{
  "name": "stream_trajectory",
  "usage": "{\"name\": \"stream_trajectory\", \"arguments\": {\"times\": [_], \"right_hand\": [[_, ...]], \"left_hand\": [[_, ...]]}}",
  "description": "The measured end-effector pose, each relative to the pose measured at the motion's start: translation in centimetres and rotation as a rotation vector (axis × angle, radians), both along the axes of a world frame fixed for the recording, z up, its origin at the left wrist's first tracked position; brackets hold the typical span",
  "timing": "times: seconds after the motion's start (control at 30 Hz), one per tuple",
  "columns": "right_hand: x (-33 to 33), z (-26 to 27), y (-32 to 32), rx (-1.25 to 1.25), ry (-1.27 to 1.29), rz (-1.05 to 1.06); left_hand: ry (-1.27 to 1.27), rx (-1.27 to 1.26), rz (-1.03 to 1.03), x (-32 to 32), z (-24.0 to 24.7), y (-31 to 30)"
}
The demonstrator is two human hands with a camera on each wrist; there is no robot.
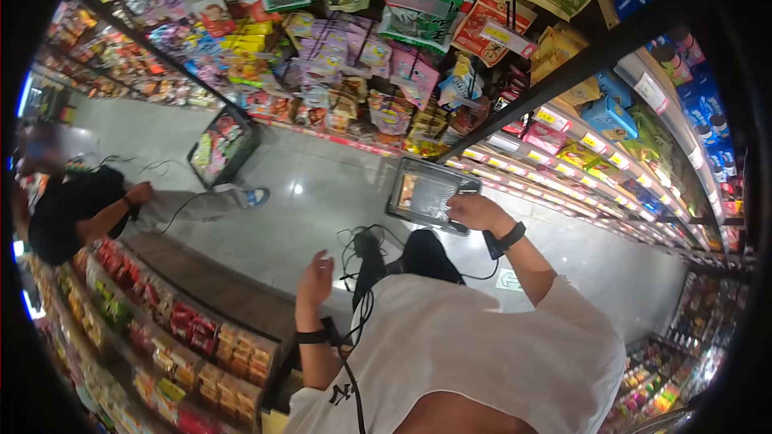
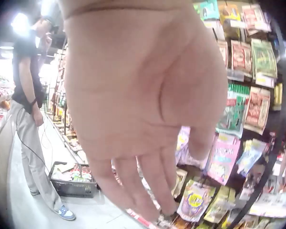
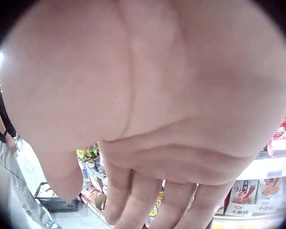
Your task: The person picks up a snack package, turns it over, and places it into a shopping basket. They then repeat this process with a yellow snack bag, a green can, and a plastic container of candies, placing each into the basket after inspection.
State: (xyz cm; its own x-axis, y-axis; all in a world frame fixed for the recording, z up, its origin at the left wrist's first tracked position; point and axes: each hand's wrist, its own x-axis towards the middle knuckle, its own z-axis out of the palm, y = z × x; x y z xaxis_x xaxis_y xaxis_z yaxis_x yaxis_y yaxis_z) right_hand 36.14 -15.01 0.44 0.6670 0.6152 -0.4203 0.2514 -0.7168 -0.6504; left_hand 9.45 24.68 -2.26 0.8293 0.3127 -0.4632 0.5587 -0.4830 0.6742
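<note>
The grey shopping basket [image 1: 426, 191] sits low on the aisle floor [image 1: 322, 185] by the right hand [image 1: 476, 210], and the left hand [image 1: 315, 277] is raised in the air. As I judge it, nothing is yet taken from the hanging snack packets [image 1: 394, 80]. Only the wrist views show both palms bare, fingers [image 2: 150, 188] loosely spread and pinching nothing; only the head view shows this basket.

A: Right wrist view?
B: The right hand [image 3: 148, 95] filled nearly all of it, soft and out of focus. The finger ends ran off the bottom edge.
A: Left wrist?
B: The left hand [image 2: 138, 90] hid the middle of the rack. Print on the snack packets [image 2: 225, 157] was too small to read.
A: Head view?
B: Couldn't tell whether the right hand touched the wire basket [image 1: 438, 193]; the hand covered its near corner. The other person [image 1: 76, 209] was blurred at the head.
</note>
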Motion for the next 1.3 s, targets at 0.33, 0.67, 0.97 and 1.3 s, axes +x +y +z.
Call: {"name": "stream_trajectory", "arguments": {"times": [0.33, 0.67, 0.97, 1.3], "right_hand": [[1.5, -34.4, 5.3, -0.314, 0.247, -0.232], [4.2, -73.7, 7.0, -0.735, 0.591, -0.638], [-0.3, -85.5, 11.8, -0.598, 0.435, -0.929], [-1.5, -52.7, 10.9, -0.475, 0.377, -0.634]], "left_hand": [[0.659, -0.358, -0.316, -3.6, -23.9, -3.2], [0.786, 0.051, -0.497, -2.2, -27.0, -9.0], [0.802, 0.281, -0.594, -0.8, -29.7, -9.9], [1.022, -0.150, -0.610, -2.3, -26.0, -8.5]]}}
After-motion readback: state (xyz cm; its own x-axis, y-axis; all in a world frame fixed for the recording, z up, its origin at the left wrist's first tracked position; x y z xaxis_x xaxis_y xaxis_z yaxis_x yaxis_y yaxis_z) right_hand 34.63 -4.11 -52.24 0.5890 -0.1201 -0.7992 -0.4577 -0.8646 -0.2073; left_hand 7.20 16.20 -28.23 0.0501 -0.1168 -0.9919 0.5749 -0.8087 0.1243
